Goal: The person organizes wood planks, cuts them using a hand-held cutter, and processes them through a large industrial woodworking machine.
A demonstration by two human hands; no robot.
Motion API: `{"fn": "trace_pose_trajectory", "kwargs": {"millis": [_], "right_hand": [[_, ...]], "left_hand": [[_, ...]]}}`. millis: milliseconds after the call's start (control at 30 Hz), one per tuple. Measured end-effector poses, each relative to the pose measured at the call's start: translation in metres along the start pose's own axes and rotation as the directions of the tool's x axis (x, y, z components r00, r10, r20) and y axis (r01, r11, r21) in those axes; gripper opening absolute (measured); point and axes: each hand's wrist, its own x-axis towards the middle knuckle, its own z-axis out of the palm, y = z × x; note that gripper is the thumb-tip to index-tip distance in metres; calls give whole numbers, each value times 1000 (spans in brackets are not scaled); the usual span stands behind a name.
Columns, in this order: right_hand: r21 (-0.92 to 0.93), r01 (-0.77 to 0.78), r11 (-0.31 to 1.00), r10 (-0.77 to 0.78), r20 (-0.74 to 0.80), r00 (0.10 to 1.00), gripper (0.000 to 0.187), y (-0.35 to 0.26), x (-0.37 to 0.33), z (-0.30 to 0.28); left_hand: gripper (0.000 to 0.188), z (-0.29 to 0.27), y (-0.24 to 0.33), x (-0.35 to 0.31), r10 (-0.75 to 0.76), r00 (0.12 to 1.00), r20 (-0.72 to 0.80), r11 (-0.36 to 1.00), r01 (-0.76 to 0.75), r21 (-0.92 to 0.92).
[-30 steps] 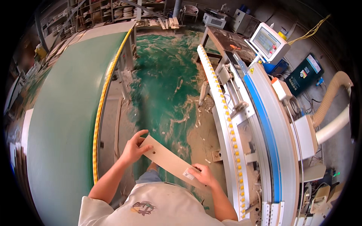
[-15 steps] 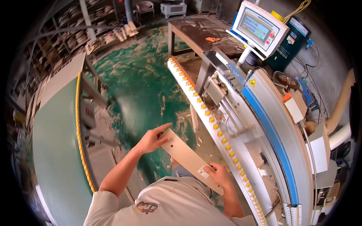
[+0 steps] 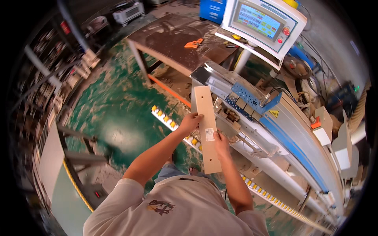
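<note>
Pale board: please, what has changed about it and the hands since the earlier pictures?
The pale board has turned from a slant to nearly vertical in the picture. The left hand has shifted from the board's upper end to partway down its left edge; the view has swung right. Both hands still hold it, the right hand beside the white label.

A dusty workshop, likely for woodwork

From my remote seat I see a workshop: a long machine (image 3: 296, 146) with a blue stripe, a control panel (image 3: 258, 24) on a post, and a rail (image 3: 162, 115) of yellow rollers. Pale dust streaks the green floor (image 3: 112, 112). An orange tool (image 3: 193, 43) lies on a stained workbench (image 3: 155, 39). The pale board (image 3: 208, 151), with its round holes, makes me think woodwork.
</note>
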Motion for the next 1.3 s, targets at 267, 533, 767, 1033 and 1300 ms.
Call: {"fn": "trace_pose_trajectory", "kwargs": {"millis": [267, 533, 767, 1033, 1300], "right_hand": [[133, -136, 982, 186, -529, 828, 50, 19, 94, 106], [142, -337, 931, 358, -536, 765, 61, -21, 136, 102], [469, -157, 869, 342, -341, 875, 68, 24, 202, 60], [171, -218, 961, 272, -428, 862, 67, 22, 209, 49], [246, -170, 954, 271, -469, 841, 63, 29, 174, -24]], "left_hand": [[45, -15, 27, 182, -133, 954, 270, 979, 84, 187], [45, 1, 3, 257, -134, 958, 254, 939, 41, 341], [41, 19, -13, 259, -10, 982, 186, 947, -51, 317], [42, 33, 19, 229, -60, 982, 176, 893, -26, 449], [41, 110, 5, 199, -100, 977, 191, 897, 6, 442]]}}
